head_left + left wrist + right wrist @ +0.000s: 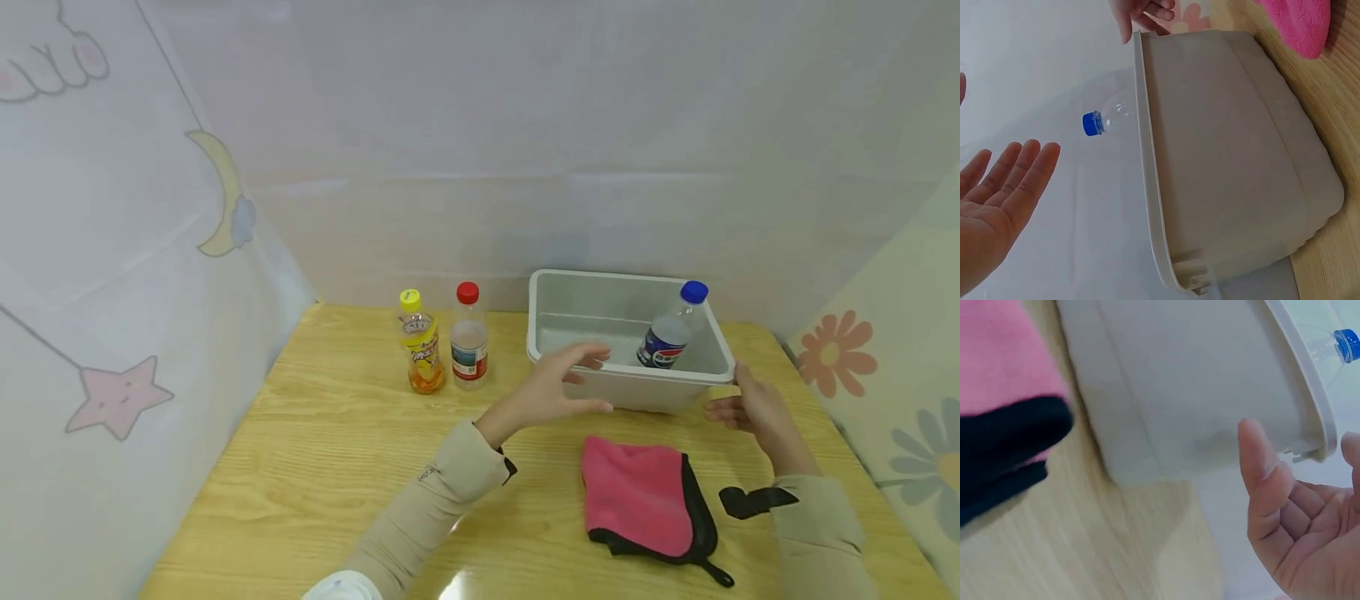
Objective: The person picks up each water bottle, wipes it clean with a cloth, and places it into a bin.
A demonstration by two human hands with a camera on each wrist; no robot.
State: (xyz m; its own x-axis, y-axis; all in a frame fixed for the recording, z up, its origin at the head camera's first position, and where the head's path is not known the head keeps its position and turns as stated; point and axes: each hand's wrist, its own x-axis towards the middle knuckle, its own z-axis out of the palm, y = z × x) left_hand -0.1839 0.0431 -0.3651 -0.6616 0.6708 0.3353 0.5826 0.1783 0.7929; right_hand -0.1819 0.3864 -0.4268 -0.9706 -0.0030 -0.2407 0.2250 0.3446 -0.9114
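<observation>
A light grey plastic bin (630,392) stands toward the back right of the table. Inside it leans a Pepsi bottle (666,340) whose blue cap (1092,124) rises above the rim. My left hand (553,386) is in front of the bin's left part, fingers spread and holding nothing. In the left wrist view, that hand (997,203) appears apart from the bin's wall. Beside the front right corner is my right hand (761,410), its fingers (1259,459) loosely bent around nothing. Whether it touches the rim, I cannot tell.
Left of the bin stand a yellow-capped bottle (423,354) with orange contents and a red-capped clear bottle (468,346). A folded pink cloth (637,500) with black edging lies in front of the bin. Printed white curtains (450,125) surround the wooden table (315,467).
</observation>
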